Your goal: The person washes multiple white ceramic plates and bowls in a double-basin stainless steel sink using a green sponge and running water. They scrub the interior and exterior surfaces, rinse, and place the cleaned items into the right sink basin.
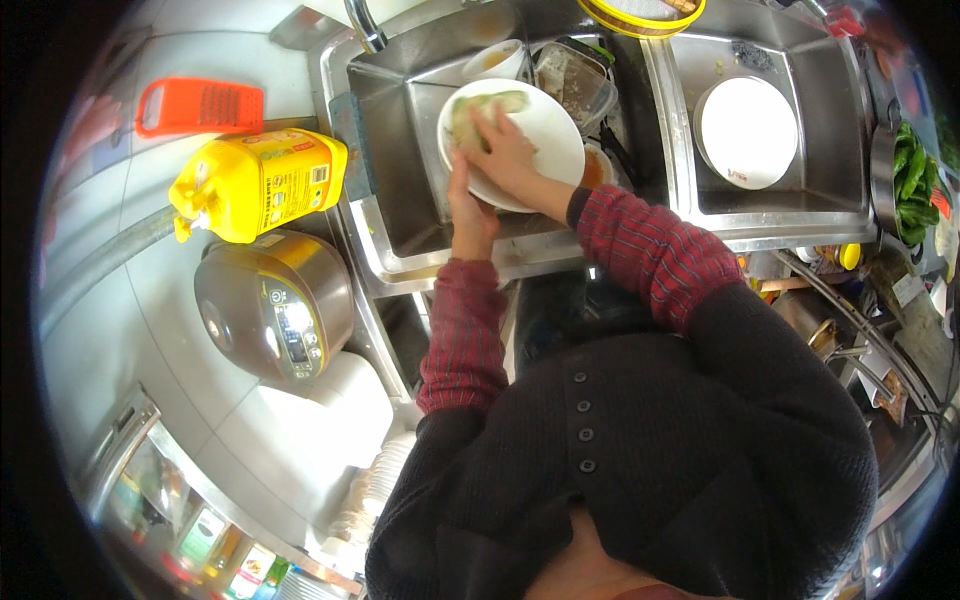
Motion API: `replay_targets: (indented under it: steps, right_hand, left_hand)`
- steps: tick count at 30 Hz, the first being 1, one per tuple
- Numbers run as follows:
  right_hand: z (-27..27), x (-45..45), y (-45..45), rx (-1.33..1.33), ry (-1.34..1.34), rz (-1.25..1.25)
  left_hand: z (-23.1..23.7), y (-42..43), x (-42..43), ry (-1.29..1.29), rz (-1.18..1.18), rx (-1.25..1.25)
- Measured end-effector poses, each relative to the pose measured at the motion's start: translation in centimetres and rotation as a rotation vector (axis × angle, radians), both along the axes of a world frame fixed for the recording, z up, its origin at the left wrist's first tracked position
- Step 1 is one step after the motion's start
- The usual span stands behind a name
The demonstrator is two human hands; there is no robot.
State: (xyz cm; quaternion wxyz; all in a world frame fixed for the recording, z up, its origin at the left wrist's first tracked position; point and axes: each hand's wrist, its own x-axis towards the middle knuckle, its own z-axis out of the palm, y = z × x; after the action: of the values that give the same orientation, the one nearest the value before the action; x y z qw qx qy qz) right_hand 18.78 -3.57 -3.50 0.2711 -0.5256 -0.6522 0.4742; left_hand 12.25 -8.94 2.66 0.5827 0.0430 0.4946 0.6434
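Over the left basin of a steel sink, my left hand (472,214) grips the near rim of a round white plate (551,142). My right hand (510,154) lies on the plate's face, fingers spread over a greenish cloth or sponge (491,109), which is blurred. Under and behind the plate, a white bowl (499,60) with brownish liquid tilts in the basin. A clear plastic container (574,82) lies to its right. A dish with orange residue (596,169) is partly hidden by the plate.
White plates (746,131) are stacked in the right basin. A yellow-rimmed strainer (645,22) sits over the divider, below the far wall. Left of the sink are a faucet (366,30), an orange grater (202,106), a yellow jug (262,184) and a rice cooker (277,304). Green peppers (911,180) fill a pan at right.
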Motion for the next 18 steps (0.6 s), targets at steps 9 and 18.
replay_targets:
  steps: [9, 18]
  right_hand:
    - [1.4, 5.8, 5.2, 0.526, -0.051, 0.643]
    - [3.3, 0.0, 2.3, 0.091, 0.438, 0.452]
  left_hand:
    - [1.9, 0.6, -4.7, 0.004, -0.049, 0.200]
    - [0.5, 1.5, -4.6, -0.092, 0.081, 0.077]
